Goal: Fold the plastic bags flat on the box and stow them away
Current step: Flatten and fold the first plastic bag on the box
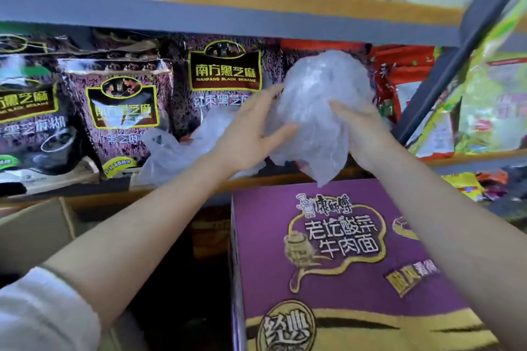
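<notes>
Both hands, left hand (251, 134) and right hand (360, 134), hold crumpled plastic bag (319, 105) above purple box (342, 265).

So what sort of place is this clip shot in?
Probably a small grocery shop or its stockroom: metal shelves packed with black sesame packets, and a purple instant-noodle carton below the hands.

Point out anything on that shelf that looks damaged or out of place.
The black sesame pack second from left has a torn, ragged top edge. A loose plastic bag lies crumpled on the shelf in front of the packs. Nothing else stands out.
</notes>
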Tool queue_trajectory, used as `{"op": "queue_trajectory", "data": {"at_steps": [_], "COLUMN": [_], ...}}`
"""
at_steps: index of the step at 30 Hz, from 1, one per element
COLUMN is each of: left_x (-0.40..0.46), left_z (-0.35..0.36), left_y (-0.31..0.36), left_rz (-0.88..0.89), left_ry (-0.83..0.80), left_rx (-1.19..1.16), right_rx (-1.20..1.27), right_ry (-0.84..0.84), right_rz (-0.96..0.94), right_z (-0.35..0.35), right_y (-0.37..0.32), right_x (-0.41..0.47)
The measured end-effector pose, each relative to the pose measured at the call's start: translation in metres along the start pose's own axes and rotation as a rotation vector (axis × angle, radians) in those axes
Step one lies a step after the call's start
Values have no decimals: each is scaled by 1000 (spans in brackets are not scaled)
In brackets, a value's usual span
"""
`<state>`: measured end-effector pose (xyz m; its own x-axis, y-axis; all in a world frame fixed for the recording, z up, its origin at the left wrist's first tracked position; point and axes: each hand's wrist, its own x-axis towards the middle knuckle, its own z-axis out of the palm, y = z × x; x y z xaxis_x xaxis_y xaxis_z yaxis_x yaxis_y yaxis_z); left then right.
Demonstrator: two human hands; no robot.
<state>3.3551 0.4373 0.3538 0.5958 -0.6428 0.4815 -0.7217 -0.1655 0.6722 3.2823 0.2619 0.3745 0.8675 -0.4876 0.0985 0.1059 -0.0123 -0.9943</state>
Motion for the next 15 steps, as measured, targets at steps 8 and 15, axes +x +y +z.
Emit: {"op": "queue_trajectory", "data": {"at_steps": [8, 15], "left_x": [-28, -67], "left_z": [62, 96], "left_y": [63, 91], "left_rz": [-155, -334], "left_ry": [-23, 78], "left_rx": [-552, -709], "right_rx": [194, -161], "right_ry": [-201, -115], "right_rz": [302, 196], "right_z": [-60, -124], "right_y": [-9, 14], "right_x": [-50, -78]}}
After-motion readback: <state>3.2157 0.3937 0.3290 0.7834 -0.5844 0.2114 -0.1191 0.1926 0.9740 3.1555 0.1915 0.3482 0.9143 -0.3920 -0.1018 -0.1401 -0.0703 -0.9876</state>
